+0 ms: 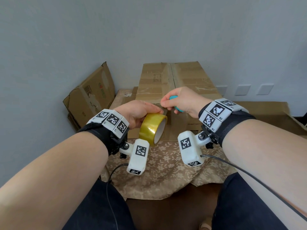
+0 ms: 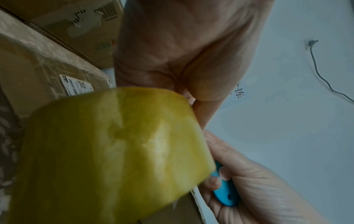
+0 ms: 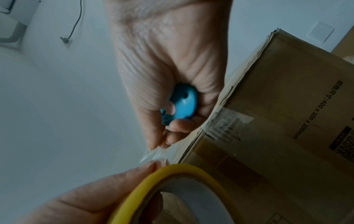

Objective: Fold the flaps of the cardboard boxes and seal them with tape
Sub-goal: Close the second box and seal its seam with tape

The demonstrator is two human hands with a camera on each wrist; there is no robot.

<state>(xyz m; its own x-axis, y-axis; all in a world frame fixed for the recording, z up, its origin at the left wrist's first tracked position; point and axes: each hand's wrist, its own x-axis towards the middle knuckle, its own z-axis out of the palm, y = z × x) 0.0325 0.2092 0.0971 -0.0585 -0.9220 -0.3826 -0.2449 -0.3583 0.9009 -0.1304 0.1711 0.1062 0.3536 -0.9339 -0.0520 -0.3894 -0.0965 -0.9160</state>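
A closed cardboard box (image 1: 176, 83) with taped seams stands on the floral cloth ahead of me. My left hand (image 1: 141, 113) grips a yellow-tinted roll of clear tape (image 1: 152, 128) in front of the box's near top edge. My right hand (image 1: 179, 102) curls round a small blue cutter (image 1: 174, 97) while its thumb and forefinger pinch the tape's free end (image 3: 153, 155), just right of the roll. The right wrist view shows the roll (image 3: 184, 189), the blue cutter (image 3: 182, 104) in the palm and the box (image 3: 287, 121) beside them. The roll (image 2: 114, 151) fills the left wrist view.
A flattened carton (image 1: 90, 95) leans against the wall at the left. Another flat cardboard sheet (image 1: 269, 115) lies to the right of the box. The floral cloth (image 1: 166, 165) covers the surface between the box and my knees. Wall sockets (image 1: 243, 89) sit low on the right.
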